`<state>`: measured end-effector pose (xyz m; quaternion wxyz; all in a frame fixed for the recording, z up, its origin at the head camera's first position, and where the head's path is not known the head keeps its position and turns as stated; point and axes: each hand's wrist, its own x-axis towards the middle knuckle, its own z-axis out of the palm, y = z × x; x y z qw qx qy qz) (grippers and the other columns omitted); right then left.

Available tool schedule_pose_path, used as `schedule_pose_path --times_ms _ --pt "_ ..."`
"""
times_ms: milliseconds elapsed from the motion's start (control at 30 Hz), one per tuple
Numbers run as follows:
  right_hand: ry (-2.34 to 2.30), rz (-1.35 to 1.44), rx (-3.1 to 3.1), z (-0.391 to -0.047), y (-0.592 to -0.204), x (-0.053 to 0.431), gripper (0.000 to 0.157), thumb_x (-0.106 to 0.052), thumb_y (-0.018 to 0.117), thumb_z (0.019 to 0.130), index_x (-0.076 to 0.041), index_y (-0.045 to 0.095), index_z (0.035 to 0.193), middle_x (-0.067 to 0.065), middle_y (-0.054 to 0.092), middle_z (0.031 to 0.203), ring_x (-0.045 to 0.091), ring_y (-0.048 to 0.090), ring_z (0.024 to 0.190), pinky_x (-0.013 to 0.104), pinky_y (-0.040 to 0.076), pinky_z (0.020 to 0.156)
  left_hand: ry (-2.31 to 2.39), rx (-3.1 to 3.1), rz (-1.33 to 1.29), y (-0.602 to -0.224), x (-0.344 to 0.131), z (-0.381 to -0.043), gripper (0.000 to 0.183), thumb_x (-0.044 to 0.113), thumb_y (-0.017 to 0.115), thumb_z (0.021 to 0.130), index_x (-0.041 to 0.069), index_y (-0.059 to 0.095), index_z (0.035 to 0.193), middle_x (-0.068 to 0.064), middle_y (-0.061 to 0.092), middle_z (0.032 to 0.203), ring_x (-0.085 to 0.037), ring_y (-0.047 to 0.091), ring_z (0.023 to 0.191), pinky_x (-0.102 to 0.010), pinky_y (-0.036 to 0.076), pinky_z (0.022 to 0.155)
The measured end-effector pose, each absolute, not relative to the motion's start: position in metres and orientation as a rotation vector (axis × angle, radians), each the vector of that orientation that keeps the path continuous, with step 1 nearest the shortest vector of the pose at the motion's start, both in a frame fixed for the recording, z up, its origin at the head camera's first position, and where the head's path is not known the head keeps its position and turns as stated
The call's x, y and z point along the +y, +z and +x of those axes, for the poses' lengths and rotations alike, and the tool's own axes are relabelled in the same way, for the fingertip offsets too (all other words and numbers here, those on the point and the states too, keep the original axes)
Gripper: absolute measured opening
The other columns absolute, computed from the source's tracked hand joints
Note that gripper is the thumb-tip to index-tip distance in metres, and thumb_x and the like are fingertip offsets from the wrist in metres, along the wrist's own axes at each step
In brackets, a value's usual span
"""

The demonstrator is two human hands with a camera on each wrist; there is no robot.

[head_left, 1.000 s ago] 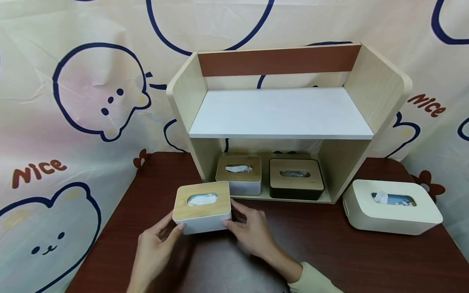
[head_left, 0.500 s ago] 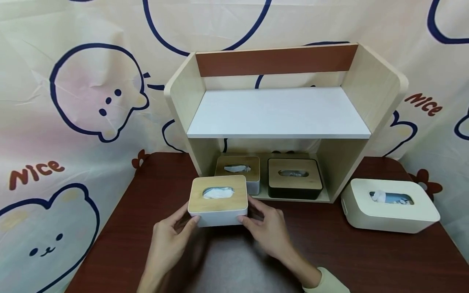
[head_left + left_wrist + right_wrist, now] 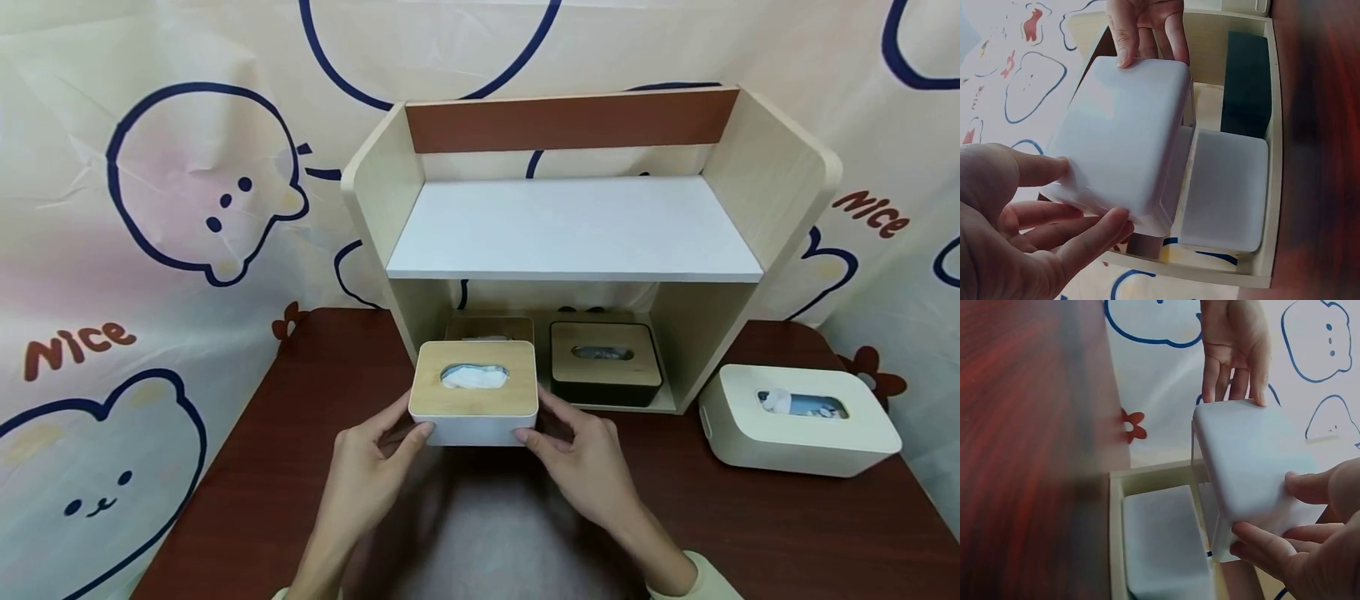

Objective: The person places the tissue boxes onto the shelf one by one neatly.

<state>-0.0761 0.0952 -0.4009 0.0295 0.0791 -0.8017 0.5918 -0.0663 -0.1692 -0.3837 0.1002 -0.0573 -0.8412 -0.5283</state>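
A white tissue box with a light wooden lid [image 3: 474, 392] is held up in front of the shelf unit's lower compartment. My left hand [image 3: 369, 471] grips its left end, thumb at the lower front corner. At the opposite end, my right hand [image 3: 588, 467] grips it the same way. Behind it a similar white tissue box [image 3: 1225, 190] stands inside the compartment, mostly hidden in the head view. To the right of that one is a black tissue box with a wooden lid [image 3: 606, 362]. Both wrist views show the held box's smooth white side and the fingers spread along it.
The pale wooden shelf unit [image 3: 772, 183] has a white upper shelf [image 3: 576, 229] and a brown back strip. A larger cream tissue box [image 3: 798, 421] stands on the dark red-brown table [image 3: 750, 525] at the right. A printed cloth [image 3: 187, 333] hangs behind.
Both hands have carried the white tissue box to the right and closer to the shelf unit. It now covers most of the white box inside. The other boxes have stayed put.
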Motion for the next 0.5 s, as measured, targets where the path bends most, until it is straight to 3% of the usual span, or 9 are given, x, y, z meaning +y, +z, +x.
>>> schedule_pose_path --times_ms 133,267,500 --pt "1.804 0.275 -2.477 -0.076 -0.392 0.1 0.067 -0.017 0.087 0.092 -0.009 0.059 0.153 0.024 0.069 0.14 0.022 0.078 0.102 0.028 0.066 0.083 -1.548 -2.479 -0.202 -0.377 -0.168 -0.068 0.055 0.009 0.079 0.098 0.013 0.063 0.15 -0.01 0.072 0.141 -0.022 0.077 0.115 -0.031 0.065 0.09" --pt "1.786 0.31 -2.471 -0.075 -0.384 0.103 0.067 -0.018 0.086 0.093 -0.011 0.059 0.154 0.023 0.074 0.132 0.018 0.078 0.101 0.024 0.064 0.079 -1.555 -2.452 -0.244 -0.371 -0.167 -0.069 0.055 0.008 0.079 0.098 0.012 0.064 0.15 -0.01 0.073 0.14 -0.021 0.078 0.114 -0.031 0.065 0.089" --pt "1.758 0.347 -2.424 -0.074 -0.372 0.106 0.066 -0.016 0.085 0.094 -0.012 0.057 0.155 0.018 0.064 0.15 0.016 0.078 0.105 0.028 0.064 0.088 -1.518 -2.436 -0.28 -0.358 -0.166 -0.07 0.056 0.01 0.081 0.097 0.012 0.063 0.15 -0.011 0.074 0.138 -0.02 0.079 0.111 -0.031 0.066 0.087"
